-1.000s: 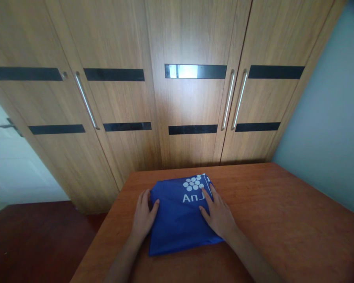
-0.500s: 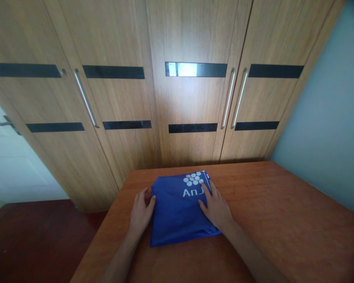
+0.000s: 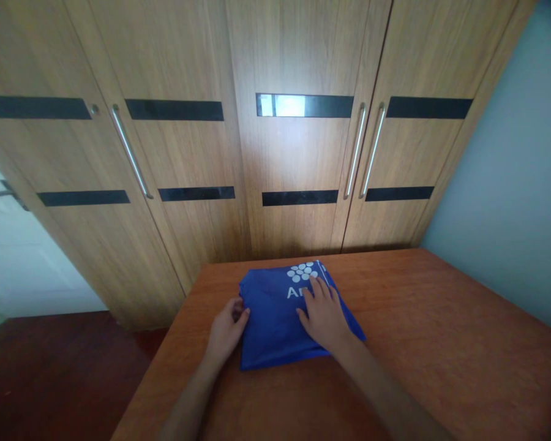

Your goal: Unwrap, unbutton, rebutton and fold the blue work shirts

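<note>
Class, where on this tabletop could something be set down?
Widest: wooden tabletop between the folded blue fabric and the wall. Narrower: between the left hand and the tabletop's left edge. Crowded: the middle, where that hand and the right hand touch the fabric.

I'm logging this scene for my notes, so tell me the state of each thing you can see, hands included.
Blue fabric: folded, lying on the table
White print: facing up, partly covered
Left hand: fingers curled, at the fabric's left edge; grip unclear
Right hand: open, resting on the fabric
Wardrobe doors: closed
White door: partly in view, open or shut unclear
</note>
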